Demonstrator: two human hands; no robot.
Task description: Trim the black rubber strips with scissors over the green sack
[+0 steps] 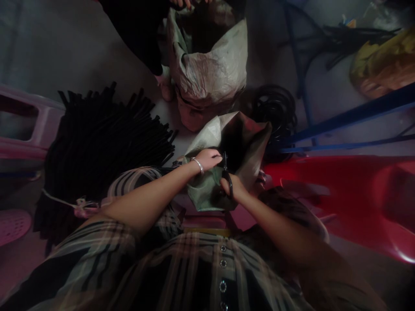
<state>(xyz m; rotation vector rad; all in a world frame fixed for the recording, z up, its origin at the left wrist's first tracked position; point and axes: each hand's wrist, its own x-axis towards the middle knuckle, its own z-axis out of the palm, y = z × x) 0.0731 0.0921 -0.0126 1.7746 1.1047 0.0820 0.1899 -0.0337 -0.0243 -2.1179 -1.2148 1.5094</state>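
Note:
My right hand [236,186] is wrapped round the black handles of a pair of scissors [225,166], whose blades point away from me. Just left of the blades, my left hand [209,160], with a bracelet at the wrist, is closed in a pinch. A small dark bit shows at its fingertips, too small to name. Both hands are over the near side of a pale woven sack [205,190] that gapes wide between my knees. Its inside is dark, so the contents are hidden.
Beyond stands a larger sack [214,77], with another person's hand [181,3] at its rim. A tied bundle of black rubber-like strips [106,129] lies left, near a pink plastic stool [48,123]. To the right are a black coil [275,108], blue bars [356,114] and a red tub [356,194].

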